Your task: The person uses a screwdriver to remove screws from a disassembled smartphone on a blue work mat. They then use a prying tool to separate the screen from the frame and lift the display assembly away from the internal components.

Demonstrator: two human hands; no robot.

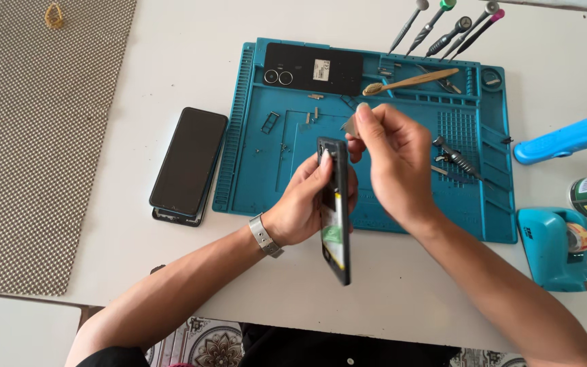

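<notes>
left hand [305, 204] gripping phone frame [335, 211] on edge over blue mat [266, 177] | right hand [392, 163] pinching small metal piece [350, 125] above frame | looks like mid-teardown, next bit needs steady fingers

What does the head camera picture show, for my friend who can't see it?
Two hands work over a blue mat on a white table: the left hand holds an opened phone on its edge, and the right hand pinches a small grey piece above it. Another phone lies to the left of the mat; screwdrivers stand behind it.

Five screwdrivers [443, 27], two phones [189, 163], one blue mat [259, 183], one toothbrush [409, 81].
</notes>
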